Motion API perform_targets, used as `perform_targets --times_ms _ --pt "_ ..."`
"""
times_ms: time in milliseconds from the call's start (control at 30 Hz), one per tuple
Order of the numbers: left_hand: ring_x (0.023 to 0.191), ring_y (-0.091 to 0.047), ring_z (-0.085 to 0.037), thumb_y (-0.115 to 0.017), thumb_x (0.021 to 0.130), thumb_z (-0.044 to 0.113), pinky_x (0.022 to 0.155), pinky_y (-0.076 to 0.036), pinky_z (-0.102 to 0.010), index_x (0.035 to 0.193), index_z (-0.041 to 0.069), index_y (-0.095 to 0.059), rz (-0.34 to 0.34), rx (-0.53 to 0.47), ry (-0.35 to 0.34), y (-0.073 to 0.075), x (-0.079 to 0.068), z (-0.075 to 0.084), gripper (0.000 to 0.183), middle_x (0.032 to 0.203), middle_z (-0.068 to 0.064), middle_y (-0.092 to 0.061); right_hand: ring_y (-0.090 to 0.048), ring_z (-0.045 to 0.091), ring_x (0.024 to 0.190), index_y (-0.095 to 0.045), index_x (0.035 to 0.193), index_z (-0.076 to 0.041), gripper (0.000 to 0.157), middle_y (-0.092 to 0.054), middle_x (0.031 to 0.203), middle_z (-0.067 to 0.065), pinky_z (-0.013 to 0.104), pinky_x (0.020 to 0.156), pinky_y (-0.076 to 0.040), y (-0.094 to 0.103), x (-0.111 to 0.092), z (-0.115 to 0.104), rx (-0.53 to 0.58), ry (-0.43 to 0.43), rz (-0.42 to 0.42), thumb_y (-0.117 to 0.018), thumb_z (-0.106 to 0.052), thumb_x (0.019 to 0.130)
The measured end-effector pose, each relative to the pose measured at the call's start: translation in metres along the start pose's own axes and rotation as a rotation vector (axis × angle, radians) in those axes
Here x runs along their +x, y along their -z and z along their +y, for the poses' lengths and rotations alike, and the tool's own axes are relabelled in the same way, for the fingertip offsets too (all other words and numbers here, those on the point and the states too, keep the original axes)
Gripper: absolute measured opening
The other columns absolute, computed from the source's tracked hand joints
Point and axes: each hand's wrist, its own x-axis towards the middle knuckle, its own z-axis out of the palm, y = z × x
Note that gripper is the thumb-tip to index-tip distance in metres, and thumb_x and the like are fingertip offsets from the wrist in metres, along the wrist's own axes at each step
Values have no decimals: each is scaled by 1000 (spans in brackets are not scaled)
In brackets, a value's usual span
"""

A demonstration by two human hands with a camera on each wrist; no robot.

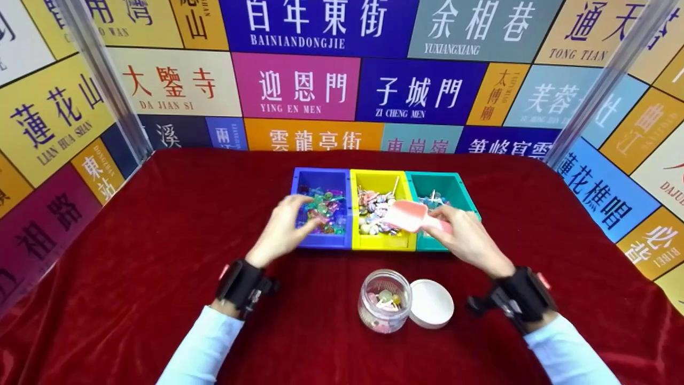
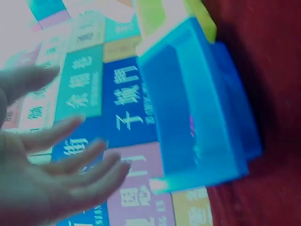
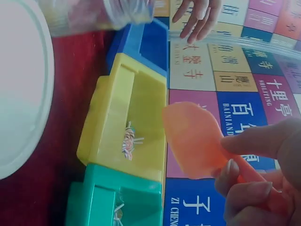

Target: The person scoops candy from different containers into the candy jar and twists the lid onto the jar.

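The fingers of my right hand [image 1: 469, 232] grasp the pink scoop [image 1: 407, 215] above the yellow bin [image 1: 383, 244]; those of my left hand [image 1: 280, 227] are released, by the blue bin [image 1: 324, 244]. The near jar [image 1: 366, 310] seems only partly filled, its lid [image 1: 432, 303] off, just right.

Colourful panelled backdrop [image 1: 352, 85] (bold Chinese lettering [image 1: 303, 85]), shiny corner posts [image 1: 108, 80], dark red cloth [image 1: 149, 262]

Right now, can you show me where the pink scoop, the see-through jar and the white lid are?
Pink scoop [image 1: 405, 215]: head view, on its broad blade.
See-through jar [image 1: 385, 323]: head view, on its front wall.
White lid [image 1: 432, 303]: head view, middle of its top.
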Motion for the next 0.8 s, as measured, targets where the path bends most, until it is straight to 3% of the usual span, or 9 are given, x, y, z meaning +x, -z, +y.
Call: perform_targets --times_ms 133,267,400,633,800 --pt "113 -42 -39 -62 81 12 99 -32 -44 118 -10 -48 50 50 200 0 0 -11 46 120 -28 -46 -47 21 59 -62 92 3 29 -63 79 15 26 51 -31 -8 13 -6 -71 -32 -48 -66 -22 79" --pt "114 -42 -41 -58 83 11 99 -32 -45 123 -14 -41 33 61 304 -3 0 -21 50 122 -31 -45 -46 23 60 -63 91 3 25 -60 72 12 27 49 -31 -10 26 -13 -170 -71 -131 -63 -20 80" --pt "107 -50 -40 -54 85 8 93 -40 -45 122 -15 -42 18 62 317 -7 2 -26 45 114 -31 -52 -45 24 60 -64 85 2 18 -51 62 7 27 45 -32 -11 38 -24 -254 -82 -169 -63 -15 78" --pt "99 -54 -40 -48 86 0 85 -45 -44 121 -18 -40 -10 110 302 -13 6 -27 40 106 -32 -56 -40 21 47 -57 67 0 7 -33 51 2 24 40 -23 -15 48 -43 -368 -1 -189 -57 0 74" --pt "102 -52 -41 -45 84 -4 88 -44 -44 125 -20 -34 -34 138 315 -15 5 -28 45 111 -34 -52 -46 25 46 -54 59 -1 17 -39 51 6 30 36 -36 -20 52 -48 -425 46 -172 -51 5 75"
